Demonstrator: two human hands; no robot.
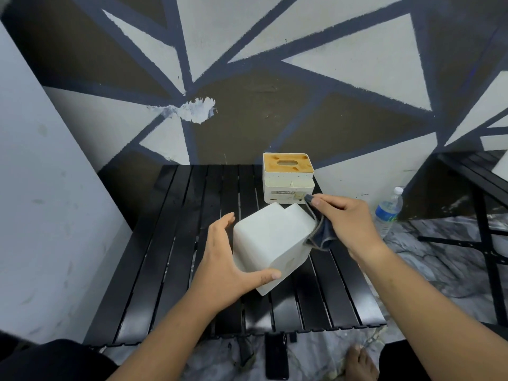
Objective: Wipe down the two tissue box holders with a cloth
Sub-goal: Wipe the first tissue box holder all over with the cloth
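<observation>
Centrally, holder [270, 243] tilts between left hand [222, 259] and right hand's [346, 221] cloth [321, 235].

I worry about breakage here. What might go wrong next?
The near holder sits tilted, steadied only by the left hand; it may slip on the slatted table. The far holder stands near the table's back edge; a push from the cloth in the right hand might shove it off.

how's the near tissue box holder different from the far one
The near holder is tilted, showing plain white faces, with the left hand against it; the far holder stands upright, showing a brown top with an oval slot and a front label. Both have white bodies and sit on the black slatted table.
</observation>
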